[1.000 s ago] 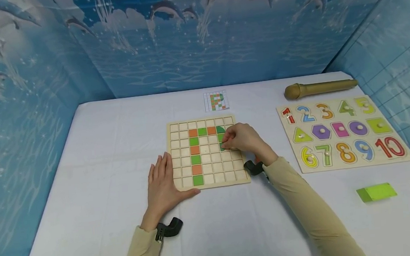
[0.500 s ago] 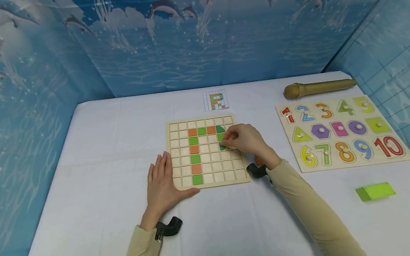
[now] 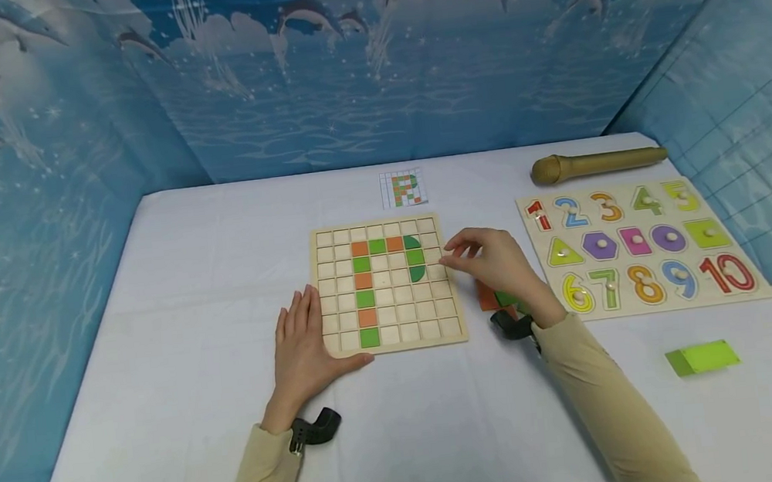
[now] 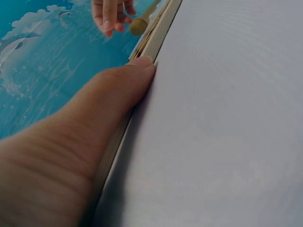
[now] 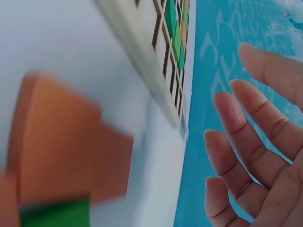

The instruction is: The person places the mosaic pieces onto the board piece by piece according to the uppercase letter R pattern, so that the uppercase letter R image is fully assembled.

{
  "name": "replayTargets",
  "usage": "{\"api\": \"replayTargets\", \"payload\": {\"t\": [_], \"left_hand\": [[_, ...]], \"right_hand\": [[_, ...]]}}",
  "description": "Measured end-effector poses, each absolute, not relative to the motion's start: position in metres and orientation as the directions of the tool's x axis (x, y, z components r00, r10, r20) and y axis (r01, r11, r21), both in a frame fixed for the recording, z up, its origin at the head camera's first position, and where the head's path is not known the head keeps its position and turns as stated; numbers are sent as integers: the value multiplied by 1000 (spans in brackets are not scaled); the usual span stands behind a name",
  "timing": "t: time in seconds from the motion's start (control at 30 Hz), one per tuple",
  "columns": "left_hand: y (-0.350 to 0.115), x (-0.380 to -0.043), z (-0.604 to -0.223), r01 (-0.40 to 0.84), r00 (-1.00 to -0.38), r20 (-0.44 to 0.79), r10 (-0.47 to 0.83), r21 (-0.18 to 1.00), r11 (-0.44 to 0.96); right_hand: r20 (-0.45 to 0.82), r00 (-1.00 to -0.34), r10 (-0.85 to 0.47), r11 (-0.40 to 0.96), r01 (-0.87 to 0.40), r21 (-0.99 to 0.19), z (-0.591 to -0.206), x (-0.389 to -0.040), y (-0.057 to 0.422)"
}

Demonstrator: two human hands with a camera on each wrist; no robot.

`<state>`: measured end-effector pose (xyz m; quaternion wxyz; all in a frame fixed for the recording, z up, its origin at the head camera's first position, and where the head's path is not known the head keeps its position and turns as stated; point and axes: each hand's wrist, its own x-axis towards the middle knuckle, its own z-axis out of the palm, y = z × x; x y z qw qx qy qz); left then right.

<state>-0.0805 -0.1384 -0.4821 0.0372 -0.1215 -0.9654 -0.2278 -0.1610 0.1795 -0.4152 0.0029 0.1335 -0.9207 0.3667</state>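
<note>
A wooden grid board (image 3: 403, 313) lies mid-table, with orange and green square tiles down one column and along an upper row. At that row's right end, a dark green rounded piece (image 3: 411, 242), a green square and another rounded piece (image 3: 418, 273) run downward. My left hand (image 3: 304, 350) lies along the board's left edge, its thumb (image 4: 128, 78) against the front edge. Off the board's right side hovers my right hand (image 3: 496, 261), fingers loosely bent with nothing between them. Beneath its wrist sit loose orange (image 5: 61, 142) and green tiles, partly hidden.
Behind the board lies a small pattern card (image 3: 404, 189) with a coloured letter. To the right are a number-and-shape puzzle board (image 3: 647, 266), a brown microphone-shaped object (image 3: 598, 165) and a lime green block (image 3: 704, 358). Sea-patterned cloth walls surround the table's back and sides.
My right hand has let go of the lower rounded green piece, now in its cell, and moved right off the grid, uncovering the loose tiles. The left hand stays at the board.
</note>
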Motion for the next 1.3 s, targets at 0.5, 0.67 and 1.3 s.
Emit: {"api": "replayTargets", "payload": {"t": [0.5,0.67,1.3], "left_hand": [[-138,-80,-481,240,-971,113,211,439,866],[-138,-80,-482,242,-970,116,212,441,864],[-138,-81,-482,256,-966,135,218,441,860]], "right_hand": [[-5,-986,-168,735,-122,-667,-419,-145,223],[-58,-983,-176,737,-93,-670,-421,-140,228],[-106,-957,-271,772,-150,-618,-431,-138,231]]}}
